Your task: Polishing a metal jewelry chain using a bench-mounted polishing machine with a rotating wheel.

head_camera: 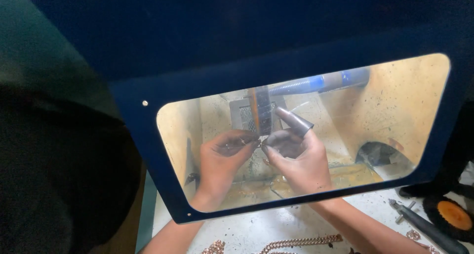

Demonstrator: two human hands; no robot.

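Behind a clear window in a dark blue hood [306, 56], my left hand [222, 160] and my right hand [298, 157] meet at a spinning polishing wheel [260, 111] with an orange band. Both pinch a small metal piece [249, 142] between fingertips, just below the wheel. My right hand wears dark grey finger guards, one pointing up beside the wheel. The piece is tiny and mostly hidden by my fingers.
A blue and grey motor shaft [321, 82] runs to the wheel from the right. Rose-gold chains [296, 243] lie on the white bench in front. A dark hand tool [427, 229] and a black and orange wheel [452, 214] sit at the right. A dust port [377, 155] opens inside the hood.
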